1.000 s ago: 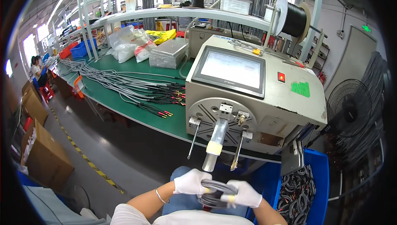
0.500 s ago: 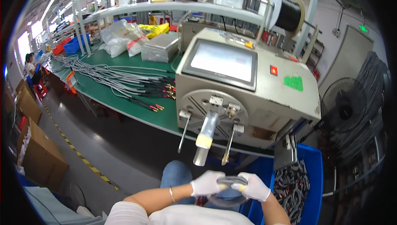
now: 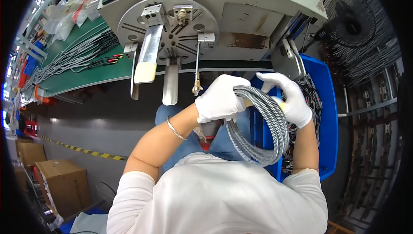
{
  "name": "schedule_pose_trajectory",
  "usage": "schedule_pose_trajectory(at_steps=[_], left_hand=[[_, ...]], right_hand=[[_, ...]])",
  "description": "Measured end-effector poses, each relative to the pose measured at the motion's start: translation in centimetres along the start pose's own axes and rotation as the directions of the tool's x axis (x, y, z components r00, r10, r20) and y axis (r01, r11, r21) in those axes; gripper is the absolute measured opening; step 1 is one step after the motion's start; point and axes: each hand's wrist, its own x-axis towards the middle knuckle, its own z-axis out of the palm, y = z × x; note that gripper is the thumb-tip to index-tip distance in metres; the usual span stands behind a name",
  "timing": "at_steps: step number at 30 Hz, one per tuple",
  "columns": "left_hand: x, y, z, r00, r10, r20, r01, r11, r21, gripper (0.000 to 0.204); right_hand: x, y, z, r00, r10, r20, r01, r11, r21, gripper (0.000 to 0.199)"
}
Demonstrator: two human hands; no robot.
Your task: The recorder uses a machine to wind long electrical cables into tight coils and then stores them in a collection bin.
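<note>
A coil of grey braided cable (image 3: 275,126) hangs in front of my lap, its loops gathered together. My left hand (image 3: 220,98), in a white glove, is closed round the upper left of the coil. On the other side, my gloved right hand (image 3: 294,100) has its fingers apart, with a yellow-tipped finger close against the coil's outer edge; whether it touches is hard to tell. Beyond my hands is the winding machine's round slotted disc (image 3: 189,29), carrying metal rods and a flat metal blade (image 3: 146,57) with yellow tape at its end.
To the right, a blue bin (image 3: 329,122) holds many coiled cables. A black fan (image 3: 350,23) stands behind it. Grey cables (image 3: 64,60) with red-tipped plugs lie on the green bench (image 3: 103,71) at the left. A cardboard box (image 3: 64,182) sits on the floor.
My view has tilted downward and closer to the machine. The coil has come up, turned more upright. My right hand, earlier gripping the coil, has loosened and spread its fingers.
</note>
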Motion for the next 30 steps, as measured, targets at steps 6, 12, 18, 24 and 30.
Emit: schedule_pose_trajectory(at_steps=[6, 12, 18, 24, 30], left_hand=[[2.8, 0.2, 1.9, 0.835, -0.336, 0.437, 0.275, 0.941, 0.198, 0.011], [3.8, 0.7, 3.0, 0.757, -0.338, 0.559, 0.426, 0.904, -0.03, 0.023], [8.2, -6.1, 3.9, 0.969, 0.206, 0.133, -0.225, 0.963, 0.146, 0.044], [7.9, -3.2, 6.1, 0.711, 0.702, 0.03, -0.699, 0.702, 0.134, 0.036], [13.4, -2.0, 5.3, 0.534, 0.827, -0.177, -0.716, 0.554, 0.425, 0.02]], right_hand=[[2.0, -3.2, -1.6, 0.773, -0.366, 0.519, 0.624, 0.588, -0.515, 0.027], [0.8, -1.0, -3.3, 0.837, -0.423, 0.347, 0.547, 0.626, -0.556, 0.024], [-0.7, -0.9, -4.3, 0.918, -0.303, -0.256, 0.277, 0.951, -0.135, 0.022], [-0.7, -1.3, -5.4, 0.856, -0.028, -0.516, 0.002, 0.999, -0.051, 0.026], [3.7, 5.1, -10.4, 0.908, -0.285, -0.306, 0.236, 0.954, -0.187, 0.015]])
